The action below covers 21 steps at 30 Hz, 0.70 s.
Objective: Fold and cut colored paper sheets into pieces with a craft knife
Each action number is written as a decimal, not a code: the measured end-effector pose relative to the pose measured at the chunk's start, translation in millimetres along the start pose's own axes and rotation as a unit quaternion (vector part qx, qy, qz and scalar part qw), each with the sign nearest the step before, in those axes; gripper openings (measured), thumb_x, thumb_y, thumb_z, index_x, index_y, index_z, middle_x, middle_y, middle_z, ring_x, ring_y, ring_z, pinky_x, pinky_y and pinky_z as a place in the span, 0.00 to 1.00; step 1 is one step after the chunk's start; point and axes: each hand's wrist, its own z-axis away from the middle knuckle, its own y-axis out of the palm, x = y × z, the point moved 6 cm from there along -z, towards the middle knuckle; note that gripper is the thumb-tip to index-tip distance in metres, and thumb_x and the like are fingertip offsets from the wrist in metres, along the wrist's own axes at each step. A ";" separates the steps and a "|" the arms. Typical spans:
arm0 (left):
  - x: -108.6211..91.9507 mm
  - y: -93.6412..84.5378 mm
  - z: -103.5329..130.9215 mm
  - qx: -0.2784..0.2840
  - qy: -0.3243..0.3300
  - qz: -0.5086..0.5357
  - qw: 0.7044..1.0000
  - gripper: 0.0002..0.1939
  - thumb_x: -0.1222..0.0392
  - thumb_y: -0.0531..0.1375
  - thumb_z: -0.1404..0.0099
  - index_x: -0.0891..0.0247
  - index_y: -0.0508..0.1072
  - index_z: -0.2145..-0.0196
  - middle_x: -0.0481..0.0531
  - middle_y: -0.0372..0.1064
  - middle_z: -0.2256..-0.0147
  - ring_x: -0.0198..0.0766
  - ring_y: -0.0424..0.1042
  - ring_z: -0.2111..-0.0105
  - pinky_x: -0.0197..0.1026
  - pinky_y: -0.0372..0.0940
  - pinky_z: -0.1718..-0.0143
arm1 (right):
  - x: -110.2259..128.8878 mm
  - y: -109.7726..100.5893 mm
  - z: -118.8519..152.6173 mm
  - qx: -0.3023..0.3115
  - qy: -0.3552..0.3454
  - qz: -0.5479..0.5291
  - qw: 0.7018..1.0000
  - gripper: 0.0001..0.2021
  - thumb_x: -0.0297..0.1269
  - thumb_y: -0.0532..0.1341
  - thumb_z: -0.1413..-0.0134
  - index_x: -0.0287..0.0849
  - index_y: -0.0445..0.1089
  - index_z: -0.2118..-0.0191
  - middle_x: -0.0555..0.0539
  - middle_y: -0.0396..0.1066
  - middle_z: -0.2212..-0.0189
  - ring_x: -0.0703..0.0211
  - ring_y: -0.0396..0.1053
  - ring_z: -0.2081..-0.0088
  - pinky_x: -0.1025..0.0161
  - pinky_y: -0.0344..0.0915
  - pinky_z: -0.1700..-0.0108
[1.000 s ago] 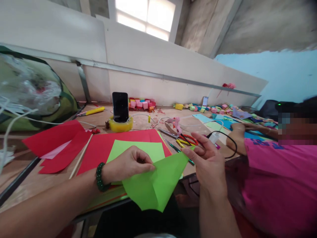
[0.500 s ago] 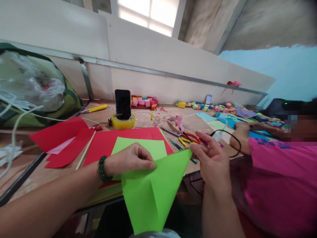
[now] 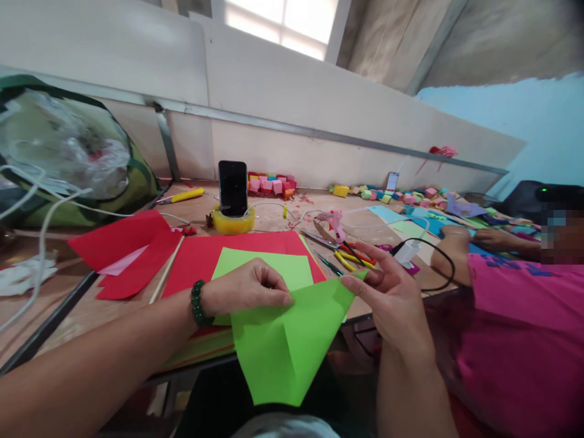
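A bright green sheet of paper (image 3: 287, 347), creased down its middle, hangs over the table's front edge. My left hand (image 3: 249, 286), with a dark bead bracelet at the wrist, pinches its upper edge between thumb and finger. At the sheet's upper right corner, my right hand (image 3: 387, 292) grips the paper between thumb and fingers. Behind my left hand lies another light green sheet (image 3: 269, 261), on top of a red sheet (image 3: 191, 255).
A phone (image 3: 233, 188) stands in a yellow tape roll (image 3: 233, 224). Beyond my right hand lie a pink glue gun (image 3: 336, 225), scissors and pliers (image 3: 344, 261). Cut red paper (image 3: 128, 249) is at left. A person in pink (image 3: 524, 322) works at right.
My right hand has shifted its hold slightly at the corner, which now pokes out past the thumb. The sheet's lower end has risen a little. The whole view has shifted slightly.
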 end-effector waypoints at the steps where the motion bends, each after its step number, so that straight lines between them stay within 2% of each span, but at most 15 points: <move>1: 0.2 0.0 0.0 0.002 0.002 0.000 1.000 0.15 0.50 0.67 0.49 0.68 0.76 0.77 0.44 0.61 0.83 0.27 0.55 0.82 0.32 0.53 0.80 | 1.1 0.3 0.3 -0.002 -0.004 0.002 1.000 0.31 0.34 0.75 0.63 0.43 0.69 0.49 0.56 0.74 0.80 0.65 0.71 0.79 0.69 0.71 0.73; 13: 4.4 -0.1 -1.7 0.011 0.000 -0.004 1.000 0.15 0.50 0.67 0.48 0.68 0.76 0.76 0.44 0.61 0.82 0.27 0.54 0.81 0.31 0.50 0.80 | 1.3 -0.5 1.1 -0.008 0.007 0.023 1.000 0.34 0.37 0.76 0.65 0.42 0.68 0.48 0.55 0.73 0.80 0.64 0.69 0.79 0.67 0.68 0.75; 18: 1.8 -1.0 -1.2 0.012 0.007 -0.018 1.000 0.15 0.51 0.67 0.49 0.68 0.76 0.78 0.44 0.60 0.82 0.27 0.53 0.81 0.31 0.50 0.80 | 0.0 -4.2 0.3 -0.020 -0.007 0.030 0.999 0.31 0.40 0.73 0.60 0.43 0.68 0.47 0.60 0.63 0.86 0.66 0.64 0.82 0.68 0.65 0.78; 21: 1.2 -2.0 -1.1 0.010 0.003 -0.019 1.000 0.15 0.50 0.67 0.49 0.68 0.76 0.77 0.44 0.61 0.82 0.27 0.53 0.81 0.31 0.49 0.81 | -2.3 -6.5 -1.6 -0.019 -0.012 0.033 0.999 0.28 0.41 0.71 0.56 0.43 0.69 0.47 0.56 0.69 0.82 0.63 0.67 0.80 0.65 0.68 0.76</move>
